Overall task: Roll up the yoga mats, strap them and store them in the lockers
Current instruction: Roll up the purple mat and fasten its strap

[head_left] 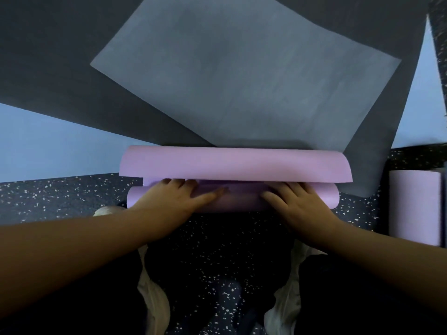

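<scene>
Your left hand (176, 199) and right hand (294, 204) press flat, fingers spread, well apart on the purple mat (232, 198), likely to roll it evenly.

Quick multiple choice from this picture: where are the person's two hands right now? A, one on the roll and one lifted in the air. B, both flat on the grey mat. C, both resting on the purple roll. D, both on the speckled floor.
C: the left hand and the right hand both lie on the purple roll, fingers tucked under the loose purple flap, not on the grey mat.
</scene>
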`<control>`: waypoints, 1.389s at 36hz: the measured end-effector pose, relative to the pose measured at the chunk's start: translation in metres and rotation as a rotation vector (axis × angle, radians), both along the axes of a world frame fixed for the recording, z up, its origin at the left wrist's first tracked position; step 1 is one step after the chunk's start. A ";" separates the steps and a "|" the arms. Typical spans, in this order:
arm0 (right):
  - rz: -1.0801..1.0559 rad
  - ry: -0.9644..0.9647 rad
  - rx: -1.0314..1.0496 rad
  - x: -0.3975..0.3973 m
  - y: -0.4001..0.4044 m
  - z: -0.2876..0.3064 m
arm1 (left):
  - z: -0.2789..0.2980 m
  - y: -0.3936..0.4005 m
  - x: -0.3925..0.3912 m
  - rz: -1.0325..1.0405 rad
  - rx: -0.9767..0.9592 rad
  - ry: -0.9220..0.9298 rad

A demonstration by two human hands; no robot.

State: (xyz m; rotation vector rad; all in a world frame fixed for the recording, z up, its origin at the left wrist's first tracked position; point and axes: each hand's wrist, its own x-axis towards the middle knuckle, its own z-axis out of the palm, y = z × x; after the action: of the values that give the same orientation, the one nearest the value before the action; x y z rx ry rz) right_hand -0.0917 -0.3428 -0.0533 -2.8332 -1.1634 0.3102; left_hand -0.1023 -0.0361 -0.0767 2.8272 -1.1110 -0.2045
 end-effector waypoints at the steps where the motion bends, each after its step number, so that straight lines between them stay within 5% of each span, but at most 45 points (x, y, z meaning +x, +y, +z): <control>1: -0.002 0.015 -0.010 0.000 0.000 0.000 | -0.001 0.000 0.000 -0.012 0.005 -0.025; 10: -0.021 0.092 -0.029 0.004 0.002 0.000 | 0.011 -0.001 0.011 -0.288 -0.028 -0.391; 17: -0.028 0.103 -0.043 0.004 0.003 -0.001 | 0.014 0.002 0.021 -0.244 0.133 -0.307; 25: -0.022 0.060 -0.032 0.003 0.003 -0.006 | 0.040 -0.012 0.030 -0.053 0.322 0.009; 31: -0.006 -0.060 -0.010 0.004 0.001 -0.008 | 0.041 -0.012 0.037 -0.004 0.421 0.011; 37: -0.052 0.037 -0.060 0.011 0.008 -0.001 | 0.044 -0.015 0.052 0.017 0.528 0.062; 50: -0.128 0.129 -0.158 0.030 0.018 0.006 | 0.037 -0.010 0.057 -0.040 0.410 0.074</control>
State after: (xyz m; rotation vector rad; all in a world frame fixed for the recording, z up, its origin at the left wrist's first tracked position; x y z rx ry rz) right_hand -0.0618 -0.3244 -0.0469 -2.9516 -0.9681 0.5908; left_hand -0.0451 -0.0461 -0.0392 3.1125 -1.2336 -0.5998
